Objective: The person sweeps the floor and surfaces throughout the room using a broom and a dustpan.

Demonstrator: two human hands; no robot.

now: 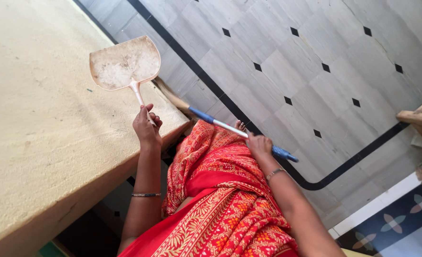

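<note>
Fingers on the left hand (pixel 147 127) were curled tight round the thin handle of a dusty pale dustpan (pixel 125 63), which lay flat on the yellowish table (pixel 39 119) near its edge, forearm pointing straight up. Right hand (pixel 259 144) was clamped on a blue-and-white broom handle (pixel 230 127), held slantwise low over the grey tiled floor (pixel 315 62), arm stretched out.

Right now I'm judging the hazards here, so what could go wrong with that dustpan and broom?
The dustpan, gripped only at its handle tip by the left hand, looks dusty and could spill if tilted. The broom, held by the right hand, crosses in front of the foot, a possible trip.
</note>
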